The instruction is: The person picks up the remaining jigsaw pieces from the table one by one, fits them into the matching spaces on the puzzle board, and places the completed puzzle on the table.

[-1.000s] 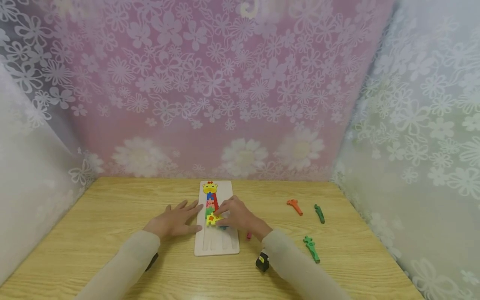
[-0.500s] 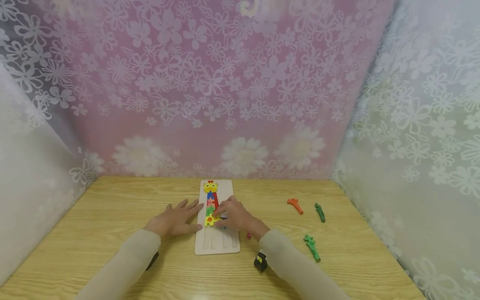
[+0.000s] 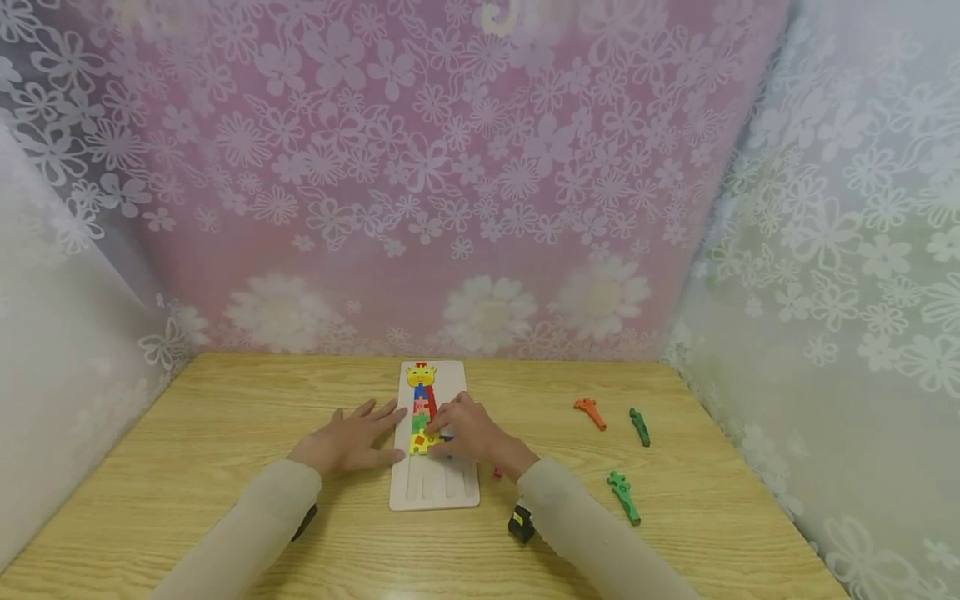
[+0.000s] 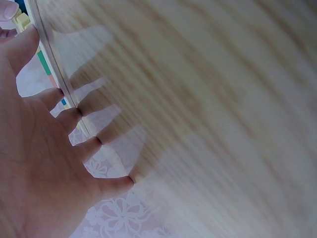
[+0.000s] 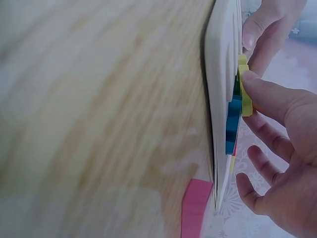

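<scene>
Head view, board: pale board (image 3: 452,379) flat on the table (image 3: 330,550), long side pointing away from the person; two pairs of slots at its near end.
Head view, column: from the far end, giraffe head (image 3: 421,377), blue piece (image 3: 420,391), salmon piece (image 3: 420,406), green piece (image 3: 420,422); red piece (image 3: 432,402) along their right side.
Head view, yellow piece: yellow piece (image 3: 418,442) on the near side of green, partly covered by the right hand (image 3: 474,429).
Head view, left hand: left hand (image 3: 347,442) flat, fingers spread, reaching the board's left edge; grips nothing.
Head view, loose pieces: orange piece (image 3: 591,413), dark green piece (image 3: 640,427) and light green piece (image 3: 623,497) well to the right; pink piece (image 3: 498,472) mostly hidden under the right wrist.
Left wrist view, left hand: thumb and index tip at the board's edge, other fingertips on the table.
Right wrist view, right hand: thumb and index finger pinch the yellow piece; remaining fingers loosely bent.
Right wrist view, teal piece: teal piece (image 5: 233,126) next to yellow, raised above the board; whether yellow touches it, cannot tell.
Right wrist view, pink piece: on the table, just beside the board.
</scene>
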`<action>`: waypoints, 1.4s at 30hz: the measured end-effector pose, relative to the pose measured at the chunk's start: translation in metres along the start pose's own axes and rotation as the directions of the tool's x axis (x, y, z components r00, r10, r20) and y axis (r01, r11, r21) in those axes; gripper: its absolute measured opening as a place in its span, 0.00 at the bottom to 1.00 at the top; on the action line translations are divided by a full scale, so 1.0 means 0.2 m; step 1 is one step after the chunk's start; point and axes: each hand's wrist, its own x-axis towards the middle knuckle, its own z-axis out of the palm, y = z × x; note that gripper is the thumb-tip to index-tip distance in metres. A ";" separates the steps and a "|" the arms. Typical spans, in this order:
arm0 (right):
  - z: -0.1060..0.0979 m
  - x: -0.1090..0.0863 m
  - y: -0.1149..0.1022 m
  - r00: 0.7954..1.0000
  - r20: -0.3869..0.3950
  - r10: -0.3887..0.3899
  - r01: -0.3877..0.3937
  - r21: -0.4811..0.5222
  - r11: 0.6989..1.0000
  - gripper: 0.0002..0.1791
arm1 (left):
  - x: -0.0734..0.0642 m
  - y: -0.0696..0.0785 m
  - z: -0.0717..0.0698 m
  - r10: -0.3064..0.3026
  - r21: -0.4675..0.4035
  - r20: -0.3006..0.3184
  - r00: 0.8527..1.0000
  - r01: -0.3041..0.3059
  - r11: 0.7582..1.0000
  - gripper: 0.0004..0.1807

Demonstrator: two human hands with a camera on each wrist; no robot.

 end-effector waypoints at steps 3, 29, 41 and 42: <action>0.00 0.00 0.00 1.000 0.007 0.007 -0.006 -0.010 1.000 0.16 | 0.00 0.00 0.00 -0.001 -0.003 -0.002 1.000 0.001 1.000 0.45; -0.12 -0.04 0.05 1.000 0.006 0.001 -0.001 0.083 0.997 0.11 | -0.01 0.00 0.00 0.000 -0.010 -0.009 1.000 0.000 1.000 0.45; -0.09 -0.07 0.08 0.997 0.080 0.011 -0.010 -0.008 1.000 0.13 | -0.01 0.00 0.00 -0.003 -0.014 -0.008 1.000 0.003 1.000 0.46; -0.08 -0.07 0.08 0.997 0.080 0.005 -0.004 -0.012 1.000 0.13 | -0.01 0.00 0.00 -0.003 -0.015 -0.007 1.000 0.003 1.000 0.46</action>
